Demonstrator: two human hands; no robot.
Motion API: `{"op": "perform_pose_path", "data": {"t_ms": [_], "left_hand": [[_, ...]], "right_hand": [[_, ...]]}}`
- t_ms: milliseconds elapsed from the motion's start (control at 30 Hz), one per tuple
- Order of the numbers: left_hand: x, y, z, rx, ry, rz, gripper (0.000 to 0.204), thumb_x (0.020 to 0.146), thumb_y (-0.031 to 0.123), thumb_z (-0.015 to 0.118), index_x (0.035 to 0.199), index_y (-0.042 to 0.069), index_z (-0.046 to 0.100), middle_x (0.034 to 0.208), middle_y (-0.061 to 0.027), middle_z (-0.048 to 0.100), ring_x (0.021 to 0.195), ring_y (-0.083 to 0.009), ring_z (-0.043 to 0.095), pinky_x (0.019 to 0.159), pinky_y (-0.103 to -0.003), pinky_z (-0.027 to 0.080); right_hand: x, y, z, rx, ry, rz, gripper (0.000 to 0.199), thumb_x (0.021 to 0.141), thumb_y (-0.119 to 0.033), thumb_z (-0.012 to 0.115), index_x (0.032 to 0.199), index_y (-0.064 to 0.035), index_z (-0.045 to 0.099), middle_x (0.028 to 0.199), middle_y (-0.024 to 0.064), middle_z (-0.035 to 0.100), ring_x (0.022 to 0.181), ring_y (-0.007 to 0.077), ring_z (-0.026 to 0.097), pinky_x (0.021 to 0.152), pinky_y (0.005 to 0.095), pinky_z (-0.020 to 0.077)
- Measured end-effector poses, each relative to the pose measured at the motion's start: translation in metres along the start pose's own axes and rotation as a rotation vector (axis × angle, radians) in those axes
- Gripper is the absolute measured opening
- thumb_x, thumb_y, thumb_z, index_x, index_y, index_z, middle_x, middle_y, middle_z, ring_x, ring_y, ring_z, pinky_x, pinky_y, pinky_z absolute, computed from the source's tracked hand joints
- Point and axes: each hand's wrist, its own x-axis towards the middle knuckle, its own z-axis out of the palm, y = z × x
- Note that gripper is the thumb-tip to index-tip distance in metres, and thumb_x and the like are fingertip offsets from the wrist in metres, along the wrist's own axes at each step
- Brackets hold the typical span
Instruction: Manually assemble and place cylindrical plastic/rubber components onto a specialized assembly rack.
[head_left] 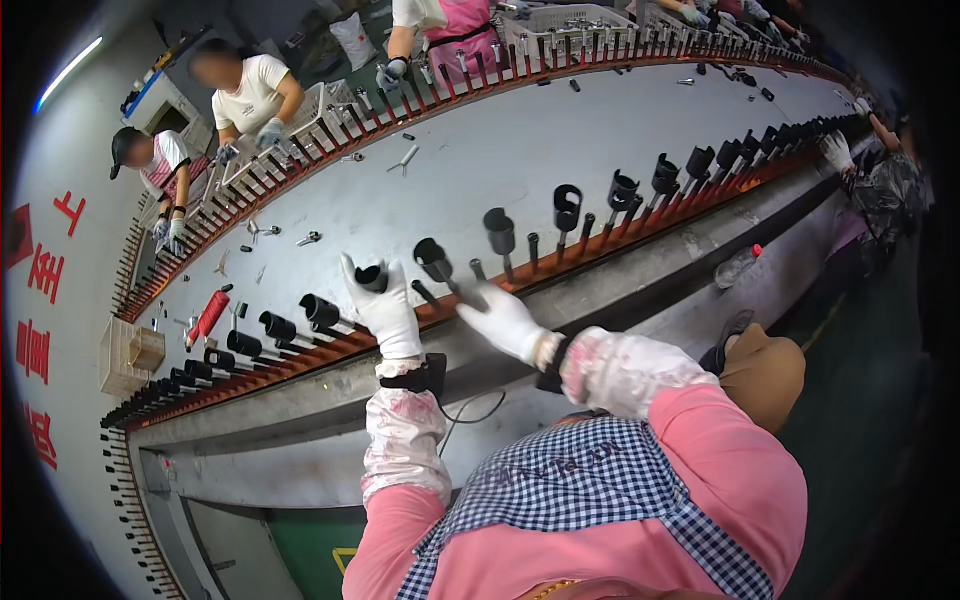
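My left hand [385, 315], in a white glove, is wrapped round a black open-topped cylindrical holder [372, 277] on the near row of posts. My right hand [503, 322], also gloved in white, is beside the stem of a tilted black cylinder [433, 258]. Its fingertips are blurred, so whether they grip that stem is unclear. Farther right along the row stand another black cylinder [499, 232] and one with a cut-out side [567, 207]. Short bare posts [533, 253] rise between the cylinders from the orange-red rail [435, 311].
Across the grey table [350, 205], another post row [410, 103] curves past several people at work. Loose metal fittings [310, 239] and a red roll-shaped item [208, 318] lie on it. A clear bottle [738, 268] lies on the ledge near a co-worker's gloved hand [836, 152].
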Motion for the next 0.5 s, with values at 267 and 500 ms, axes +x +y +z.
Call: {"op": "perform_pose_path", "data": {"t_ms": [267,500], "left_hand": [[-0.210,-0.027,0.072,0.155,-0.062,-0.078,0.078,0.097,-0.003,0.068,0.164,-0.004,0.030,0.165,-0.0229,0.041,0.153,-0.0334,0.042,0.128,-0.044,0.032],[-0.133,0.031,0.193,-0.006,-0.157,-0.208,0.084,0.093,-0.003,0.078,0.165,0.004,0.035,0.134,-0.0140,0.063,0.118,-0.0207,0.063,0.106,-0.033,0.051]], "right_hand": [[-0.043,-0.043,-0.182,-0.184,0.675,-0.400,0.072,0.092,-0.025,0.084,0.150,0.0025,0.052,0.148,0.0231,0.061,0.141,0.0324,0.057,0.119,0.0377,0.0441],[-0.034,0.023,-0.186,-0.297,0.345,0.100,0.044,0.098,-0.027,0.074,0.133,-0.0024,0.063,0.112,0.0248,0.072,0.109,0.0404,0.071,0.094,0.0419,0.0549]]}}
